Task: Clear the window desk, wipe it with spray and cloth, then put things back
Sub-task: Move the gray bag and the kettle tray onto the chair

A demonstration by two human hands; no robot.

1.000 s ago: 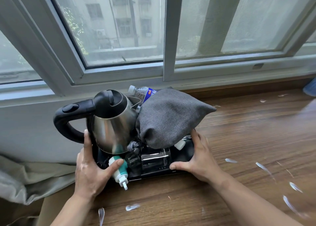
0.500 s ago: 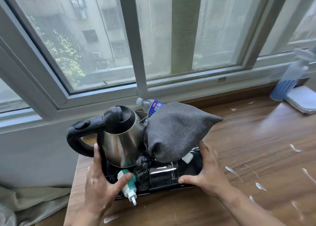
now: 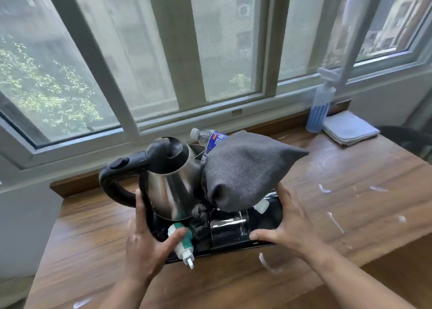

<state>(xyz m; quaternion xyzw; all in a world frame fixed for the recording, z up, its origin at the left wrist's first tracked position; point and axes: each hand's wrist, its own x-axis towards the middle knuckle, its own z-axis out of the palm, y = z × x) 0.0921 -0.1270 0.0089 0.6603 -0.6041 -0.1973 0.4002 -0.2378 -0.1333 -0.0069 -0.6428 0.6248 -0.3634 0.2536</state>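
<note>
Both hands clamp the loaded black tray (image 3: 272,215): the left hand (image 3: 145,238) grips its left end, thumb across a small teal-and-white bottle (image 3: 181,241), fingers up beside the kettle (image 3: 168,185); the right hand (image 3: 284,227) grips the right front corner. It sits mid-frame over the wooden desk (image 3: 93,227), long axis running left to right between the hands; whether it is lifted I cannot tell. The spray bottle (image 3: 319,107) and folded cloth (image 3: 348,130) stand upper right, nearer the right hand

Loaded tray (image 3: 272,217), spray bottle (image 3: 318,107), folded cloth (image 3: 349,127)
</note>
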